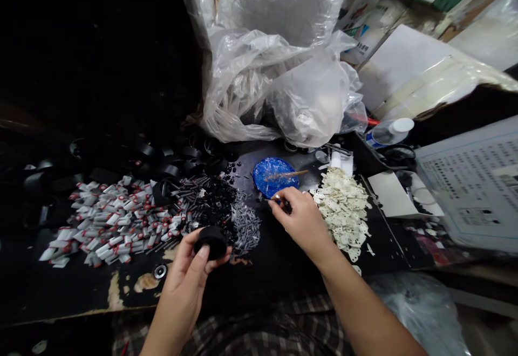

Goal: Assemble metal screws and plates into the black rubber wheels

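My left hand (186, 275) is closed round a black round part (211, 241), held just above the black table (267, 269) near its front edge. My right hand (301, 221) reaches forward, its fingers pinched on something small I cannot make out, right below a blue dish (272, 179) with a thin brown stick (288, 174) lying across it. A heap of small grey pieces (246, 226) lies between the two hands. A pile of flat cream pieces (343, 205) sits just right of my right hand.
White-and-red parts (113, 221) spread over the left of the table, with black screws and bits (208, 199) beside them. Clear plastic bags (279, 81) stand behind. A plastic bottle (388, 131), a printed sheet (473, 178) and boxes (408, 64) crowd the right.
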{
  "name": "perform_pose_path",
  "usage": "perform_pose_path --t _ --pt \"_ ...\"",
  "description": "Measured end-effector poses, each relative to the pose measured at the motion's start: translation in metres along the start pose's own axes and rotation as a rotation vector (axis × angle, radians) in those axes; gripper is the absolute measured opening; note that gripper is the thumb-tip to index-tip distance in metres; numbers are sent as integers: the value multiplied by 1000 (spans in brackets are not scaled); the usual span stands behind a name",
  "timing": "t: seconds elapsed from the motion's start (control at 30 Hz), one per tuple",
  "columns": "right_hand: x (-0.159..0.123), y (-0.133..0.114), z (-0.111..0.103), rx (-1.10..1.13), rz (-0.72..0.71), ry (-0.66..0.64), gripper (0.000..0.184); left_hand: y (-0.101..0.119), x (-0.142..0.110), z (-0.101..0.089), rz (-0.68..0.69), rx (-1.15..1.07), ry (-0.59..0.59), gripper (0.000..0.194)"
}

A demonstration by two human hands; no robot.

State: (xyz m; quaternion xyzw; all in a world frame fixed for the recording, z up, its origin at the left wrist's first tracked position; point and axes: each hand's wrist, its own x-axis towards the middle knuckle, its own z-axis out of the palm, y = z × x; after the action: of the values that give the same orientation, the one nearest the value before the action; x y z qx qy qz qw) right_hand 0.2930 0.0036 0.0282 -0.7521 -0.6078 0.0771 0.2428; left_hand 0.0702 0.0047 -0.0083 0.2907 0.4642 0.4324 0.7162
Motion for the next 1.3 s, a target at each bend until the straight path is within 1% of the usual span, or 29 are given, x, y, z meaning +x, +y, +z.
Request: perform_pose_path --t 0.03,0.1,0.17,0.23,0.33,0.47,0.53,0.6,0.67,0.73,0.77,0.8,0.83,0.87,0.93,0.97,1.0,1.07,1.13,1.3 --pt "-1 0 1 -7 -2 -1 10 2 -2 -3 16 93 -19 28" --pt "-3 -1 1 -16 -3 -1 10 9 -5 -10 87 369 -52 31" --pt "-4 0 -1 -7 9 10 11 19 -5 -17 205 641 -66 34" --pt "-6 0 -3 16 35 30 11 31 0 -21 334 794 -58 35" --pt "-10 4 -3 66 55 45 10 46 12 -19 471 879 -23 33" --pt "-25 16 -1 160 55 51 17 57 17 -13 601 973 116 34" --pt "-30 25 3 162 95 61 24 61 20 -17 646 1094 167 35" --pt "-31 31 8 167 107 16 29 68 24 -26 685 1222 238 34" --pt "-29 32 9 182 97 8 31 77 25 -34 715 1282 310 34" --pt "-28 25 5 206 68 8 28 82 23 -31 769 1311 363 35" --pt "-29 21 3 217 51 6 26 82 22 -25 801 1343 357 34" --pt "-28 17 0 223 39 7 24 80 22 -16 830 1384 316 31" --pt "-28 14 -1 224 34 8 22 76 22 -4 854 1430 239 26" --pt "-28 12 -3 225 32 7 19 70 23 10 871 1476 134 21" --pt "-28 12 -4 225 46 18 16 56 28 42 877 1540 -82 17" --pt "-29 14 -5 227 54 26 14 48 32 57 874 1564 -152 17" --pt "-30 16 -7 230 63 36 13 41 36 72 868 1598 -192 18" --pt "-35 20 -10 246 78 55 11 30 46 94 844 1671 -210 22" --pt "-39 26 -13 267 96 75 11 23 55 105 807 1731 -195 24" --pt "-43 35 -19 295 117 93 10 19 67 110 706 1759 -172 18"
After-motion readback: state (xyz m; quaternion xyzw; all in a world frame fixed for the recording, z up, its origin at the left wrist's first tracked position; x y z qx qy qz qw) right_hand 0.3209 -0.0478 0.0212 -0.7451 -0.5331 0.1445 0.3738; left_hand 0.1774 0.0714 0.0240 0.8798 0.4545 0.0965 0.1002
